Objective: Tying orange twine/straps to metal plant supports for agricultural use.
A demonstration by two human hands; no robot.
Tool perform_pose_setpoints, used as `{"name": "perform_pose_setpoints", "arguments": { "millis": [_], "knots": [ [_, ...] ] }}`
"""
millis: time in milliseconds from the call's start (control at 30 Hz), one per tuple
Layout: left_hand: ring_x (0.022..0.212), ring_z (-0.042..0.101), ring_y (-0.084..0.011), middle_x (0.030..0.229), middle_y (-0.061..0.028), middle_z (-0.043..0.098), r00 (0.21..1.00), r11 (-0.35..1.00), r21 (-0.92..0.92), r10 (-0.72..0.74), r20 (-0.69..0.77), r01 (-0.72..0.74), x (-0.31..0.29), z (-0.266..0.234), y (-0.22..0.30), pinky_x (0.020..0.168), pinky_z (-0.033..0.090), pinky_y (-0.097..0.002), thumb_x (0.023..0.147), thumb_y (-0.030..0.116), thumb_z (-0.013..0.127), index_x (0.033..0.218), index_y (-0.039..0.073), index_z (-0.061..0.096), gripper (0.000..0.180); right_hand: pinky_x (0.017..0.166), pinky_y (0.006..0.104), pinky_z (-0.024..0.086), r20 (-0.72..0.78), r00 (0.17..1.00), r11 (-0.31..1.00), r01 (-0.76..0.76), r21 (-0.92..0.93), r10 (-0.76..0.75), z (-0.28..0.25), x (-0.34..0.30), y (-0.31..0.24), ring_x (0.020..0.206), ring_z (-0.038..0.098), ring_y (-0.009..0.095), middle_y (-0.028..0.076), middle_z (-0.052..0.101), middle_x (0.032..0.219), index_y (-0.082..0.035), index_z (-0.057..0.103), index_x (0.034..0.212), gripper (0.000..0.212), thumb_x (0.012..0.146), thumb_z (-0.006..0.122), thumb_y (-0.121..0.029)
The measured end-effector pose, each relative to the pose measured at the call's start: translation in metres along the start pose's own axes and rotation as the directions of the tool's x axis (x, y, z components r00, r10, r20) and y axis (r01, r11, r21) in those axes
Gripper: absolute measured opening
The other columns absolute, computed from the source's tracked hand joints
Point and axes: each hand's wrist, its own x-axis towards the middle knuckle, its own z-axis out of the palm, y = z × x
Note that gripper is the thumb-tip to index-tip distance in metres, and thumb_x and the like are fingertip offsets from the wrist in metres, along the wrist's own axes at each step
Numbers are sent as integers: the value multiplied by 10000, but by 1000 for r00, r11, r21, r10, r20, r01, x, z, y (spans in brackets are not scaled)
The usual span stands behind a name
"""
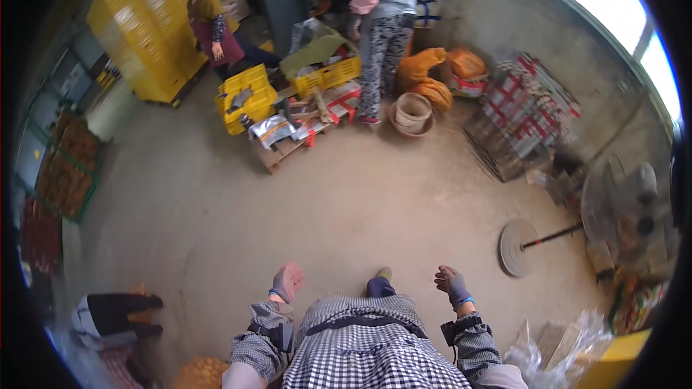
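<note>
My left hand (288,282), in a pinkish work glove, hangs beside my checkered apron (371,353) with the fingers loosely extended and nothing in it. On the other side my right hand (453,284), in a greyish-purple glove, is held out with its fingers loosely bent and apart, also holding nothing. Both hands are in the air over the concrete floor (346,209), touching no object. Between them the tip of one shoe (384,272) shows below the apron. The standing fan (537,242) is the nearest large object to my right hand.
Ahead, a wooden pallet (272,161) bears goods beside yellow crates (252,94). One person (209,21) is by the stacked yellow crates (144,29), another (389,29) near tubs (412,112) and orange sacks (425,65). Flattened cartons (530,104) lean right. A bent-over person (108,317) is at lower left.
</note>
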Motion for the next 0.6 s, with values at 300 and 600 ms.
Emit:
{"name": "perform_pose_setpoints", "arguments": {
  "millis": [300, 600],
  "knots": [
    [1255, 346, -339, 1407, -165, 314, 969, 973, -231, -37, -246, -21, 36, 6, 82, 1035, 295, -462, 847, 453, 506, 1375, 136, 304, 648, 739, 315, 503, 280, 925, 944, 304, -132, -259, 131, 170, -229, 834, 627, 181, 86, 647, 906, -61, 547, 1160, 331, 923, 505, -288],
    [1286, 312, -339, 1424, -166, 294, 985, 964, -256, 23, -170, -66, 209, 49, 235, 1050, 272, -433, 838, 481, 520, 1377, 131, 308, 677, 639, 338, 530, 179, 983, 967, 77, -244, -33, 230, 295, -313, 726, 631, 220, 104, 610, 989, -75, 470, 1229, 382, 898, 505, -263]
  ]
}}
